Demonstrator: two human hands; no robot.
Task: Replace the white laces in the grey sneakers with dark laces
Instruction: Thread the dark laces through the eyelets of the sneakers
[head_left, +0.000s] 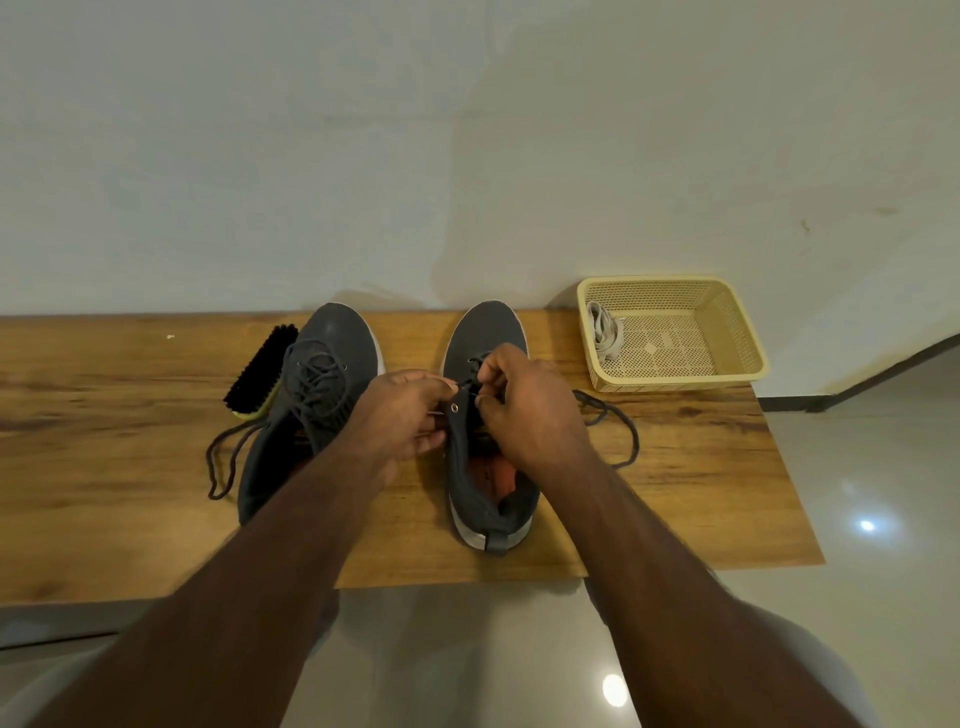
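**Dark lace being threaded through the upper eyelets of the right-hand sneaker**

The left-hand grey sneaker (311, 400) is already laced dark, its ends trailing toward 8 o'clock on the table (130, 467). Work is centred on the right-hand grey sneaker (488, 467), where the dark lace (613, 421) is partly threaded. The eyelet flap appears to be gripped by the left hand (410, 410), with a metal eyelet exposed beside its thumb. The lace near the tongue is pinched by the curled fingers of the right hand (524, 400); the lace tip itself cannot be made out.

The lacing is judged nearly complete. Next, the free end would need to be steered into the exposed eyelet and drawn snug.

The white laces (605, 332) are seen in the yellow basket (675, 379) at 2 o'clock. A shoe brush (260, 371) lies touching the left-hand sneaker at 10 o'clock. The right sneaker's heel sits near the table's front edge; open table is left at 4 o'clock for slack.
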